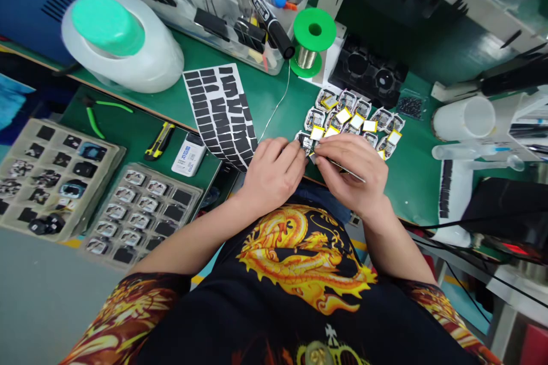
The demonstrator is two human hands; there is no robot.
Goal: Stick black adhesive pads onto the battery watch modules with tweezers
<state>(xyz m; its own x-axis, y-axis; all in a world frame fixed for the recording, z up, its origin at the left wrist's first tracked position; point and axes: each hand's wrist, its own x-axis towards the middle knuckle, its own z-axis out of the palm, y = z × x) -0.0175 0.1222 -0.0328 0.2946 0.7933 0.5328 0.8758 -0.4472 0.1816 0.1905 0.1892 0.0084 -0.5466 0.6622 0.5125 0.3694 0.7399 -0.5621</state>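
At the bench's front edge, my left hand (274, 172) is closed, its fingertips on a small white and black device housing (305, 140) with its inside bared. Over the same housing, the fingers of my right hand (357, 168) pinch slim metal tweezers (351, 172), whose back end sticks out below the palm; the tips are hidden. Just beyond both hands, several similar open housings (314, 118) stand in rows, many with a silver and yellow battery (357, 121) lying on top or sticking out. Left of my left hand, a sheet of black adhesive pieces (222, 114) hangs over the edge.
A green solder spool (314, 31) stands behind the housings. On the left are a white bottle (128, 51), green-handled pliers (95, 117), a yellow cutter knife (160, 141) and two parts trays (115, 154) (194, 199). To the right stands a white cup (458, 120) near cables.
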